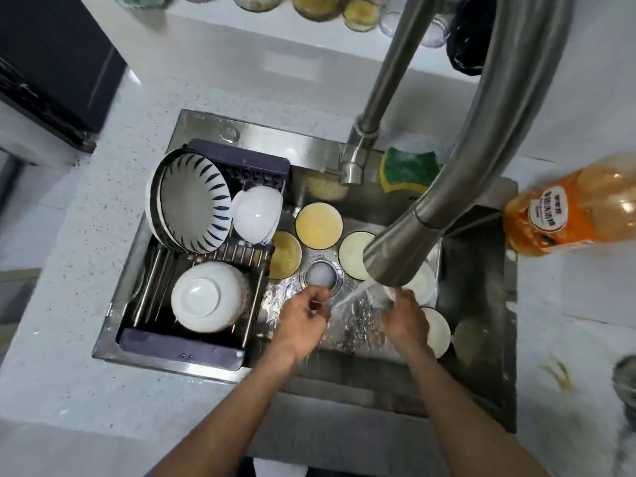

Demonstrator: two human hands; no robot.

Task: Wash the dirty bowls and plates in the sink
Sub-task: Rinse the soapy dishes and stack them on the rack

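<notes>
a: where did things stand at the sink [481, 304]?

b: water ran from the faucet head [395, 259] onto the basin floor between the two hands. the left hand [303, 321] had its fingers curled in, close to the drain strainer [320, 275]; it looked like it pinched something small, but i couldn't tell what, or whether it held anything at all. the right hand [406, 321] was under the spray with something pale and blurred at its fingertips, too smeared to name, so its grip was unclear too.

a: and the dirty dishes?

b: still in the basin. a yellow-stained bowl [319, 225] and another stained bowl [284, 254] sat behind the drain, a pale bowl [354, 254] was partly under the faucet, and a white plate [438, 333] lay just beside the right wrist. clean bowls, among them a striped bowl [194, 204] on edge, filled the drying rack [179, 346] on the left.

a: what could have gone wrong?

b: in my judgement, wet fingers on glazed ware: a slip would drop a piece onto the others and chip it. the spray striking a bowl's curve could throw water over the table [69, 390]. the striped bowl looked steeply propped, so a knock to the rack might tip it. the orange bottle [568, 215] sat near the rim, within reach of an elbow.
</notes>
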